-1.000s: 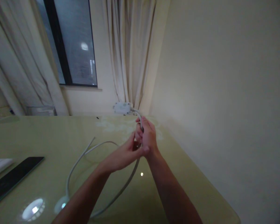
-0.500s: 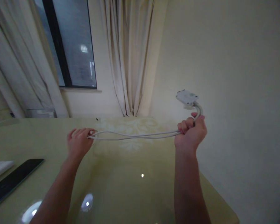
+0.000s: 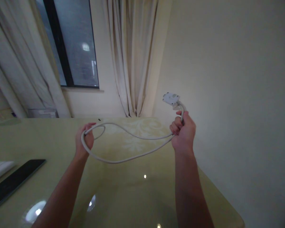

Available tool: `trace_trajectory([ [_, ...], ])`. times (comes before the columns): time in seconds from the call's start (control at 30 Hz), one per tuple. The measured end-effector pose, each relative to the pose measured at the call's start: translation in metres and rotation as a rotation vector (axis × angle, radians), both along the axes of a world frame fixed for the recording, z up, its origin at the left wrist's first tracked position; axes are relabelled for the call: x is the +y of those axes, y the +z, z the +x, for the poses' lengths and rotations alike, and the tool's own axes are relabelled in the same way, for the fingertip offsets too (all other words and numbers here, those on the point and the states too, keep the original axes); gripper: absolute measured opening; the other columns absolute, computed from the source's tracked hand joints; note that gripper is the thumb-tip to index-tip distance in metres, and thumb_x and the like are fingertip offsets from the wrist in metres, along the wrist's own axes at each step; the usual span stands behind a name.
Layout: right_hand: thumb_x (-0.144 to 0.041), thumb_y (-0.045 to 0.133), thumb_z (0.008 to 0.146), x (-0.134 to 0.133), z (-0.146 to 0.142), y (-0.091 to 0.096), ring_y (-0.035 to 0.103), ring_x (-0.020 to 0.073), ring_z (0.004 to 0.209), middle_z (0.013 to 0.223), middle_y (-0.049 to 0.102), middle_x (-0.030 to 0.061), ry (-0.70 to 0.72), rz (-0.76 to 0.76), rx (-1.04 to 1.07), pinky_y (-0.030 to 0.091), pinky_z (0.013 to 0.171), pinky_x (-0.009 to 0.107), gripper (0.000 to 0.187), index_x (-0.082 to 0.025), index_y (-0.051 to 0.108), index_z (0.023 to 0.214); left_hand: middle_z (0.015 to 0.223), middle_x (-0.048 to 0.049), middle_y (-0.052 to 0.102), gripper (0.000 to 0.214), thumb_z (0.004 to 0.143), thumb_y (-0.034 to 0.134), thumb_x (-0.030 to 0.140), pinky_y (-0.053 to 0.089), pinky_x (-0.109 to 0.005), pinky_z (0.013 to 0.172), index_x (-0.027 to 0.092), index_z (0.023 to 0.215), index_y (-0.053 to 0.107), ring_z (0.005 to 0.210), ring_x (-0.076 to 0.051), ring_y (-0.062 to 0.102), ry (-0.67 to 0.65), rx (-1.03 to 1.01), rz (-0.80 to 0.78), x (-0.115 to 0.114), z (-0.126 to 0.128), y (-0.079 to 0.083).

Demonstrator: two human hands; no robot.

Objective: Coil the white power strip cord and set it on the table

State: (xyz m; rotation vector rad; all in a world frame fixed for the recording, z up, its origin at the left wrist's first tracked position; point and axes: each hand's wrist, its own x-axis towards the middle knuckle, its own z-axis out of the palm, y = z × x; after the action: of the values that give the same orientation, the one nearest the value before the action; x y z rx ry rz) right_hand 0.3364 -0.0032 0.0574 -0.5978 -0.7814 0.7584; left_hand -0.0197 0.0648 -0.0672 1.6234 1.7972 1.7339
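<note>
A white cable (image 3: 123, 161) hangs in a slack loop between my two hands, above the table. At the loop's left end, my left hand (image 3: 84, 142) is closed on the cable, with a small second bend sticking out past its fingers. My right hand (image 3: 184, 129) wraps round the gathered strands at the other end. Just above that fist, a short bend of cable leads up to a flat white rectangular piece (image 3: 171, 98) with dark dots at its corners. I cannot tell exactly what this piece is.
A glossy yellow-green table (image 3: 123, 196) lies below my hands. On its left are a dark flat slab like a phone or tablet (image 3: 16, 182) and a white object (image 3: 0, 169). A small dark bit (image 3: 99, 119) lies near the far edge. Curtains (image 3: 133, 57) and a wall stand behind.
My hands have come closer together, the right moving left and the left slightly right. The cable, stretched nearly straight before, now sags into an open loop. The white piece moved left with my right hand.
</note>
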Motion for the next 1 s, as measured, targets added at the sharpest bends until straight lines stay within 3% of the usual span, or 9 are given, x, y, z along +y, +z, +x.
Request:
trace_trajectory([
  [0.1, -0.057, 0.07, 0.092, 0.004, -0.011, -0.005, 0.014, 0.0042, 0.038, 0.049, 0.026, -0.0147, -0.076, 0.025, -0.095, 0.012, 0.036, 0.02, 0.04, -0.02, 0.061, 0.081, 0.143, -0.0233, 0.056, 0.045, 0.104, 0.045, 0.049, 0.024, -0.068, 0.117, 0.018, 0.116, 0.076, 0.137, -0.041, 0.045, 0.243, 0.196, 0.053, -0.014, 0.0, -0.012],
  [0.2, -0.06, 0.069, 0.092, 0.007, -0.02, -0.011, 0.018, 0.0046, 0.039, 0.05, 0.027, -0.0134, -0.144, 0.074, -0.164, 0.013, 0.036, 0.019, 0.044, -0.02, 0.06, 0.078, 0.149, -0.0215, 0.052, 0.041, 0.105, 0.046, 0.044, 0.029, -0.067, 0.114, 0.022, 0.119, 0.078, 0.133, -0.041, 0.046, 0.357, 0.413, 0.021, -0.019, -0.004, -0.028],
  [0.37, -0.058, 0.066, 0.096, 0.008, -0.028, -0.018, 0.021, 0.0055, 0.043, 0.053, 0.03, -0.0116, -0.15, 0.113, -0.251, 0.015, 0.039, 0.019, 0.042, -0.02, 0.059, 0.078, 0.157, -0.0136, 0.053, 0.026, 0.087, 0.069, 0.024, 0.032, -0.066, 0.112, 0.031, 0.107, 0.083, 0.143, -0.044, 0.043, -0.047, 0.801, -0.458, -0.013, -0.013, -0.04],
  [0.5, -0.057, 0.062, 0.099, 0.003, -0.035, -0.018, 0.023, 0.0061, 0.045, 0.054, 0.031, -0.0103, -0.149, 0.112, -0.316, 0.017, 0.041, 0.02, 0.042, -0.02, 0.059, 0.077, 0.164, -0.0125, 0.049, 0.081, 0.057, 0.089, 0.03, 0.013, -0.071, 0.122, 0.036, 0.136, 0.071, 0.156, -0.046, 0.031, -0.384, 0.939, -0.734, -0.017, 0.011, -0.032],
  [0.63, -0.058, 0.062, 0.098, -0.003, -0.041, -0.016, 0.023, 0.0068, 0.046, 0.054, 0.03, -0.0097, -0.145, 0.119, -0.325, 0.017, 0.042, 0.021, 0.043, -0.021, 0.059, 0.076, 0.167, -0.0231, 0.043, 0.124, 0.057, 0.089, 0.049, 0.009, -0.072, 0.123, 0.026, 0.166, 0.035, 0.156, -0.047, 0.031, -0.629, 0.905, -0.705, -0.025, 0.066, -0.035],
  [0.7, -0.059, 0.062, 0.098, -0.005, -0.043, -0.014, 0.022, 0.0069, 0.045, 0.054, 0.029, -0.0098, -0.132, 0.124, -0.299, 0.017, 0.041, 0.021, 0.044, -0.021, 0.059, 0.075, 0.166, -0.0234, 0.043, 0.115, 0.063, 0.087, 0.052, 0.022, -0.068, 0.122, 0.025, 0.164, 0.04, 0.153, -0.047, 0.038, -0.672, 0.874, -0.601, -0.027, 0.09, -0.047],
  [0.8, -0.06, 0.063, 0.097, -0.009, -0.046, -0.011, 0.019, 0.0064, 0.044, 0.054, 0.027, -0.0102, -0.089, 0.137, -0.237, 0.015, 0.039, 0.021, 0.044, -0.022, 0.058, 0.075, 0.16, -0.0121, 0.055, 0.066, 0.088, 0.069, 0.051, 0.033, -0.053, 0.121, 0.032, 0.15, 0.059, 0.148, -0.034, 0.048, -0.706, 0.863, -0.519, -0.025, 0.108, -0.064],
  [0.9, -0.062, 0.062, 0.096, -0.012, -0.049, -0.008, 0.017, 0.0062, 0.043, 0.055, 0.026, -0.011, -0.039, 0.118, -0.17, 0.015, 0.038, 0.02, 0.044, -0.023, 0.055, 0.077, 0.149, -0.0101, 0.065, 0.045, 0.104, 0.044, 0.033, 0.029, -0.047, 0.124, 0.029, 0.144, 0.064, 0.14, -0.027, 0.055, -0.613, 0.843, -0.459, -0.019, 0.101, -0.069],
  [1.0, -0.063, 0.061, 0.096, -0.01, -0.056, -0.009, 0.015, 0.0064, 0.043, 0.056, 0.026, -0.0118, 0.024, 0.069, -0.113, 0.014, 0.037, 0.02, 0.044, -0.024, 0.052, 0.08, 0.141, -0.0144, 0.068, 0.042, 0.103, 0.042, 0.025, 0.029, -0.05, 0.123, 0.025, 0.131, 0.074, 0.137, -0.032, 0.056, -0.47, 0.821, -0.442, -0.013, 0.087, -0.062],
])
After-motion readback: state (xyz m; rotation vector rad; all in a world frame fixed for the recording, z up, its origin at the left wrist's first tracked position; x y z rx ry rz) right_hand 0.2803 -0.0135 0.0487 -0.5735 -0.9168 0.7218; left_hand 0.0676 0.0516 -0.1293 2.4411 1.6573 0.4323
